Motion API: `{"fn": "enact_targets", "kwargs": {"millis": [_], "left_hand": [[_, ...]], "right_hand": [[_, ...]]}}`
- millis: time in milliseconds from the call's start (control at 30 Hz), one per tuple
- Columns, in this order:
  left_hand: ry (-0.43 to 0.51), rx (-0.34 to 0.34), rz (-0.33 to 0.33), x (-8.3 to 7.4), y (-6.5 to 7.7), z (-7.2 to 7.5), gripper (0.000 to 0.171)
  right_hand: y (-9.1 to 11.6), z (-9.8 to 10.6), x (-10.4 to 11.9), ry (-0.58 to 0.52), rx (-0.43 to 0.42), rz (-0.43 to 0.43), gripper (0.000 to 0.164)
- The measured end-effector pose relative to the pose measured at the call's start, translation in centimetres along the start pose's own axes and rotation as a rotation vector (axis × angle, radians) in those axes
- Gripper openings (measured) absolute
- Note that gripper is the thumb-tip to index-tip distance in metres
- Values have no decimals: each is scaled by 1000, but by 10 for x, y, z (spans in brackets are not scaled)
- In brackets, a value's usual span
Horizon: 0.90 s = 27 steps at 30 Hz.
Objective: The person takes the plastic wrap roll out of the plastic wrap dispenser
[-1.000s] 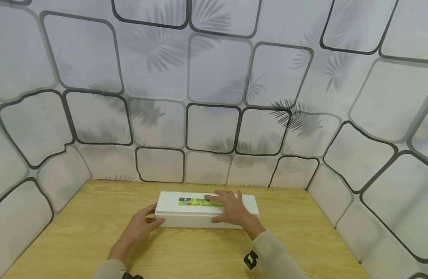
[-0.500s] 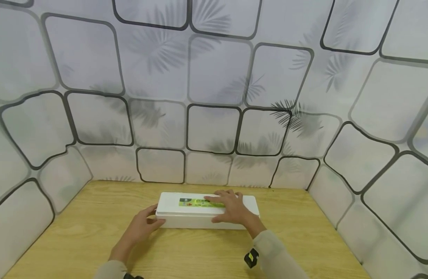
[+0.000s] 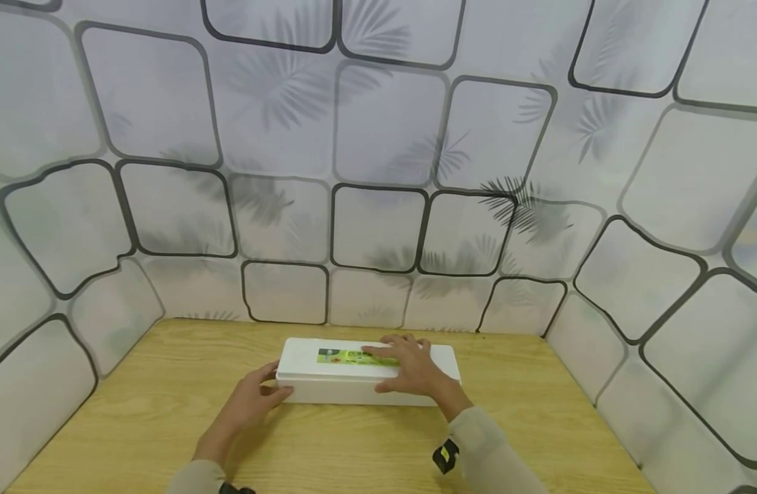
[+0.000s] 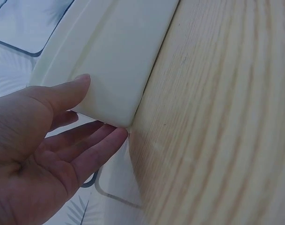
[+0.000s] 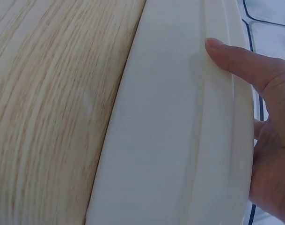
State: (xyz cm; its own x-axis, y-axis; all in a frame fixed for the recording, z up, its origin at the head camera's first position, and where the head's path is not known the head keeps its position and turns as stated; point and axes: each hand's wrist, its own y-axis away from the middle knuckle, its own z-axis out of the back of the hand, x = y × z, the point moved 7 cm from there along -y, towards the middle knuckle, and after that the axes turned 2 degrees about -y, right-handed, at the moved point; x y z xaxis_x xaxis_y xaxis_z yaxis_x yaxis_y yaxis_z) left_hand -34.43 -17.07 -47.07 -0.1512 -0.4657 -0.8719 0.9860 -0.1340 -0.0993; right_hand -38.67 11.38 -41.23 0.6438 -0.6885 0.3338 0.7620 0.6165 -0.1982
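A long white box (image 3: 338, 391) stands on the table, its lid (image 3: 298, 357) on top with a green-yellow label (image 3: 335, 356). My left hand (image 3: 250, 396) holds the box's left end. In the left wrist view, the thumb lies on the long side and the fingers (image 4: 98, 157) touch the end near the lower corner. Across the right half of the lid spans my right hand (image 3: 415, 370), thumb at the front and fingertips over the top toward the back edge. Its thumb (image 5: 226, 56) touches near the lid's edge in the right wrist view. The box's contents are hidden.
The wood-grain table (image 3: 341, 453) extends around the box. Behind it and on both sides rise walls (image 3: 378, 226) patterned with dark rounded squares and leaf shadows. A black strap piece (image 3: 445, 455) sits at the right sleeve.
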Motion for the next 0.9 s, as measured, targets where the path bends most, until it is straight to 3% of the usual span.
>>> {"fn": "enact_targets", "kwargs": {"millis": [700, 900], "left_hand": [[2, 7, -2, 1, -1, 0, 65], [-1, 14, 3, 1, 0, 1, 65]], "right_hand": [[11, 30, -14, -28, -69, -38, 77], [18, 37, -25, 15, -84, -74, 77]]}}
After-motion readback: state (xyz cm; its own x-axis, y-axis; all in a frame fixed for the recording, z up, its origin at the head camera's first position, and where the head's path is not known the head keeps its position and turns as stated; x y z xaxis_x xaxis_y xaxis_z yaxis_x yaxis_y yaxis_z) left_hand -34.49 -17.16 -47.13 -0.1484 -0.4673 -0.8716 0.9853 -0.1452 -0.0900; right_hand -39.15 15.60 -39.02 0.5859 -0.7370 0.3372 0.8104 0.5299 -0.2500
